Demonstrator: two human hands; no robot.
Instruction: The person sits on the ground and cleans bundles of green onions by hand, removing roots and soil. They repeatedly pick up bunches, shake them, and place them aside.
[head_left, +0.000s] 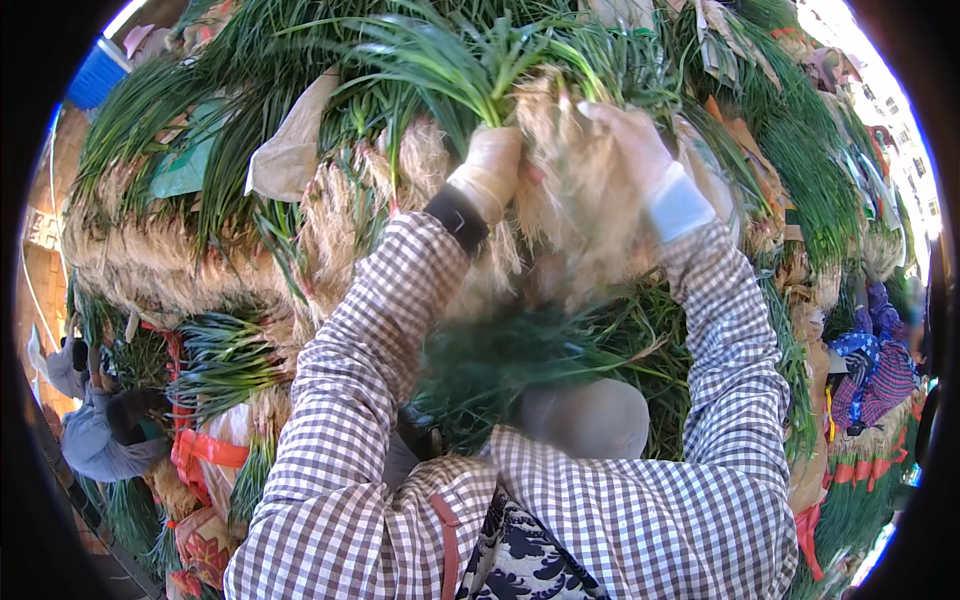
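My left hand (491, 165), pale-covered with a black band at the wrist, grips a bunch of green leafy seedlings (480, 82) by the stems. Their leaves fan out above the fist. To its right, my right hand (626, 139), with a light blue cuff, is raised beside a tangle of tan roots (547, 127). Yellow-green stems (591, 82) show near its thumb, but blur hides whether the fingers close on them. Below both hands, blurred roots hang over dark green leaves (510, 360) by my lap.
Rooted plant bundles (172, 255) are stacked ahead and to the left. A beige cloth (289, 142) and a green sheet (187, 157) lie among them. Red ribbon (206, 450) is at lower left. Other people sit at left (112, 427) and right (874, 367).
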